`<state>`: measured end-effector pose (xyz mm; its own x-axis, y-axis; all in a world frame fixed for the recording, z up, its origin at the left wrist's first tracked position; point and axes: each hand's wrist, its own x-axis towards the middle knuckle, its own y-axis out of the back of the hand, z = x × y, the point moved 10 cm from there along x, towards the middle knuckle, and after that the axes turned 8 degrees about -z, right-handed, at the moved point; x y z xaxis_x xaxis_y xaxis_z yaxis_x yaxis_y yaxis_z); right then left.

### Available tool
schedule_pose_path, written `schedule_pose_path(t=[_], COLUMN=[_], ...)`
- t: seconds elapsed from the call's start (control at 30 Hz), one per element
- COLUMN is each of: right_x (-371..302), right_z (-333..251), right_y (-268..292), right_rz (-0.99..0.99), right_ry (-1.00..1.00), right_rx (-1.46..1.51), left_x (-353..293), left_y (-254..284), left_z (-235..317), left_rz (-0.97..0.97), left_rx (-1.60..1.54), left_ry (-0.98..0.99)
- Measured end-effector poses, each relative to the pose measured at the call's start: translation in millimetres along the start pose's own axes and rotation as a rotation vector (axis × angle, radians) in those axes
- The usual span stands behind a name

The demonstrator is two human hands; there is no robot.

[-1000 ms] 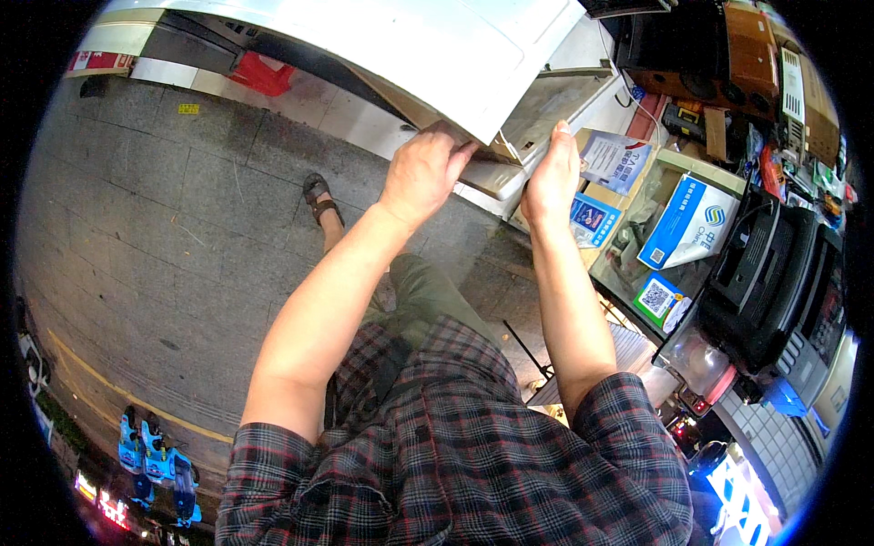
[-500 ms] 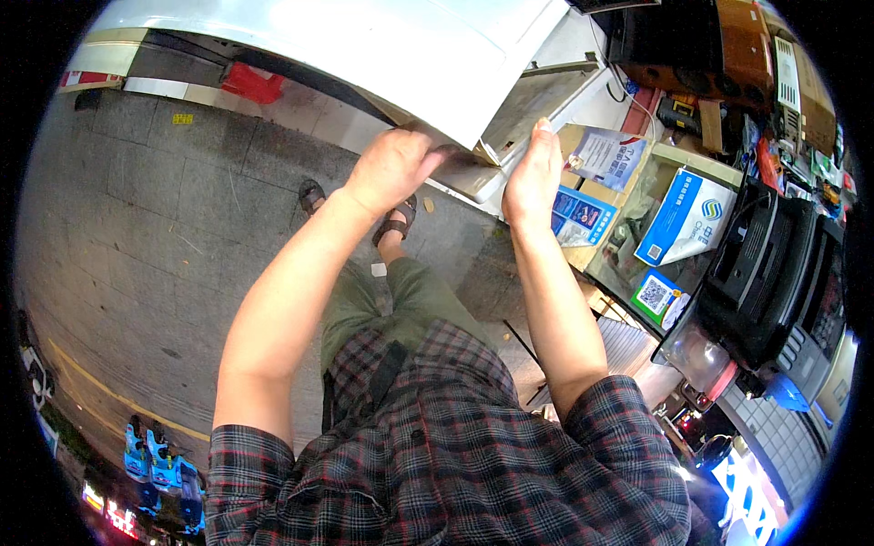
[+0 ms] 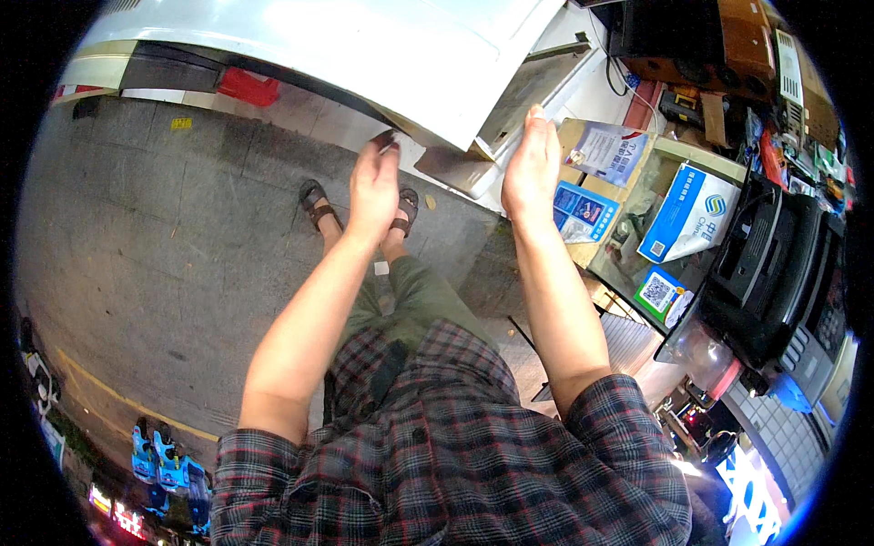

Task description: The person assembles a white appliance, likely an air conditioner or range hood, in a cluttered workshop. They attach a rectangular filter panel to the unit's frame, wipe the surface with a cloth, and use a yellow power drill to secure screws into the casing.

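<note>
The white cabinet (image 3: 355, 50) lies ahead of both hands, its broad panel spreading forward and to the left of the left fingers, and its long lower edge slanting from far left down to a corner (image 3: 468, 141) that sits between the two hands. The left hand (image 3: 373, 187) is just short of that edge, fingers close together, loosely stretched and pointing toward it; the tips look dark and blurred, nothing is seen in their grasp, and I cannot tell whether they touch the cabinet. The right hand (image 3: 533, 173) stands flat past the corner, fingers straight and together, pointing forward, with nothing visible in them; contact there cannot be told either. Of the two, the right hand appears nearer the corner, while the left is nearer the long edge. A grey board (image 3: 528, 86) opens out ahead and slightly left of the right fingertips, and a shallow brownish shelf (image 3: 455, 168) fills the gap between the hands, below the corner. Just right of the right fingers is a leaflet (image 3: 608, 153); well ahead and left of the left fingers lies a red bag (image 3: 248, 86).
</note>
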<state>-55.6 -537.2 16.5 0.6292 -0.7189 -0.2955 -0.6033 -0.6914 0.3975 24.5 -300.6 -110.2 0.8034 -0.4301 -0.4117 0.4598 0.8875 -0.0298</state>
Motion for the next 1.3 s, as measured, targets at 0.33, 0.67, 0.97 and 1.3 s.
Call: schedule_pose_path(t=[0.33, 0.67, 0.97, 1.3], right_x=[14.3, 2.9, 8.7, 17.2], right_z=[25.3, 1.2, -1.1, 2.8], right_y=[11.2, -7.6, -10.7, -3.4], right_rz=[0.029, 0.018, 0.029, 0.082], right_ry=[0.042, 0.008, 0.021, 0.104], right_rx=[0.164, 0.325, 0.364, 0.008], left_x=[-7.1, 20.2, 28.9, 34.1], left_y=[-36.3, -58.5, -67.3, -38.5], left_z=[-129.5, -153.8, -140.0, -130.8], left_rz=[-0.076, -0.044, 0.001, 0.156], left_rx=[-0.636, -0.870, -1.022, -0.414], left_ry=[0.564, 0.608, 0.534, 0.388])
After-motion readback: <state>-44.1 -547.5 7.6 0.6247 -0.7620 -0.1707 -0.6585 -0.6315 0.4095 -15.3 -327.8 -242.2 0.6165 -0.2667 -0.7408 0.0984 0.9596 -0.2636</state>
